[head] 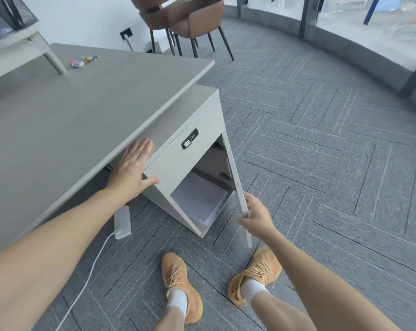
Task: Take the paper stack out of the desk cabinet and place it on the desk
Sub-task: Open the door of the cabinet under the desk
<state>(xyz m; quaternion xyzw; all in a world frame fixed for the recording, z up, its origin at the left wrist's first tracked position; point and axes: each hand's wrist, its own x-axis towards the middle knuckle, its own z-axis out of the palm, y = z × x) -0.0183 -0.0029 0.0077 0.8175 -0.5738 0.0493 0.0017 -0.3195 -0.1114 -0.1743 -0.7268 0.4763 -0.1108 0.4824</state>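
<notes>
**Cabinet door open, paper within reach**

A person in orange knit trainers (182, 285) stands at the pale grey desk cabinet (178, 161). Their right hand (256, 216) is closed around the lower edge of the thin white cabinet door (235, 185), which is swung wide. Just left of that hand, low in the open compartment, lies the white paper stack (200, 199), flat and untouched. Further left, the left hand (133, 168) rests open, fingers spread, against the cabinet's top corner, gripping nothing. Below it a white power strip (123, 222) trails its cable across the grey carpet. Beyond both hands stretches the broad grey desk (66, 111), a few wrapped sweets (84, 60) at its far side. The loose sheets could fan or slide if lifted one-handed from a single edge, and the door may drift back onto the reaching arm once it is released.
</notes>
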